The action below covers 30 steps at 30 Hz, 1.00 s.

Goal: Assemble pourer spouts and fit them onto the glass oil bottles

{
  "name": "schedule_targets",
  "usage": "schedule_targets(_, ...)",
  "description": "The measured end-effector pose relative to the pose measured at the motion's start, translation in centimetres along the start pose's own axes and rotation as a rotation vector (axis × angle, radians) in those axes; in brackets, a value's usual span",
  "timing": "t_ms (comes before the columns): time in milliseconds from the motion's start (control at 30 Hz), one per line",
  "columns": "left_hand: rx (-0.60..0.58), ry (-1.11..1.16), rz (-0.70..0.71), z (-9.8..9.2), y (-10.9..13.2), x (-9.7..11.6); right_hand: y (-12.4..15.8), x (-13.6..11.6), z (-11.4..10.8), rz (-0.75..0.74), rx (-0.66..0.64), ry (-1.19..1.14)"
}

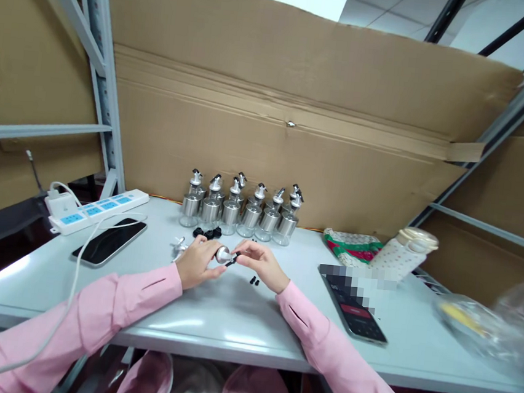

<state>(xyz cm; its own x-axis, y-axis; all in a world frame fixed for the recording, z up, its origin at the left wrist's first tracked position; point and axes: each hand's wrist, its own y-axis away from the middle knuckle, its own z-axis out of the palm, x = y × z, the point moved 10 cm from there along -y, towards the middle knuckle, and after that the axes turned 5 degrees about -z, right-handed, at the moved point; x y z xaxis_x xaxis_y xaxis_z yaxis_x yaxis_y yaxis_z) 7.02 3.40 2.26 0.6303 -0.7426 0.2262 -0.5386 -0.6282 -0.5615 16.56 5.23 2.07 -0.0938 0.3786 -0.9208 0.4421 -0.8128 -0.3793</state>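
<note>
My left hand (195, 264) is closed around a silver pourer spout (223, 254), its tip pointing right. My right hand (264, 266) pinches a small black piece (234, 258) at the tip of that spout; I cannot tell whether the piece is fixed on. Beside my left hand lie whitish spout parts (178, 248), partly hidden behind it. Several black stoppers (207, 232) sit just beyond the hands. A couple of tiny black pieces (254, 280) rest on the table below my right hand. Behind stand several glass bottles (251, 214) with steel sleeves and pourer tops.
On the left of the grey table (211, 334) are a power strip (98, 210), a phone (112, 242) and a white cable (75, 277) crossing my left sleeve. To the right lie another phone (357, 314), a white dotted bottle (402, 256), patterned cloth (354, 245) and plastic bags (485, 329). Cardboard (266, 153) walls the back.
</note>
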Motion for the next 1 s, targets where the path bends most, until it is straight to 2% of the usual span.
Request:
schedule_targets(100,-0.034,0.038,-0.01,0.3,-0.2,0.1,-0.1,-0.2,-0.5,-0.021,0.045,0.016)
schedule_targets(133,0.007,0.061,-0.025,-0.2,-0.6,-0.1,-0.2,-0.1,-0.9,-0.023,0.075,0.017)
schedule_targets(200,0.207,0.141,-0.108,-2.9,-2.1,-1.9,-0.3,-0.1,-2.1,-0.03,0.162,-0.002)
schedule_targets(267,0.568,0.276,-0.276,-7.4,-3.1,-5.8,-0.2,-0.1,-3.8,-0.048,0.292,-0.051)
schedule_targets(333,0.839,0.45,-0.434,-10.8,-3.8,-10.5,0.1,0.1,-5.9,-0.061,0.448,-0.108)
schedule_targets(367,0.936,0.548,-0.526,-11.9,-4.0,-13.1,0.3,0.3,-6.8,-0.061,0.519,-0.135)
schedule_targets(400,0.976,0.652,-0.624,-12.4,-4.4,-15.6,0.6,0.5,-7.5,-0.053,0.576,-0.158)
schedule_targets(433,0.97,0.743,-0.703,-12.5,-4.9,-17.8,0.7,0.8,-8.0,-0.042,0.614,-0.178)
schedule_targets(467,0.916,0.796,-0.731,-12.4,-5.7,-19.3,0.8,1.0,-8.3,-0.029,0.633,-0.196)
schedule_targets(533,0.755,0.807,-0.716,-11.9,-7.4,-21.0,0.8,1.3,-8.4,-0.006,0.633,-0.231)
schedule_targets(600,0.566,0.828,-0.703,-10.0,-8.9,-21.8,0.7,1.4,-8.0,0.01,0.608,-0.261)
schedule_targets(700,0.28,0.88,-0.782,-6.1,-10.2,-22.3,0.6,1.3,-7.6,0.017,0.581,-0.286)
schedule_targets(767,0.168,0.892,-0.836,-4.3,-10.6,-22.6,0.6,1.2,-7.5,0.02,0.58,-0.293)
schedule_targets(867,0.2,0.871,-0.843,-4.1,-10.5,-23.2,0.8,0.9,-7.7,0.004,0.608,-0.278)
schedule_targets(1000,0.418,0.785,-0.792,-6.6,-9.1,-24.1,1.1,0.1,-8.0,-0.058,0.648,-0.202)
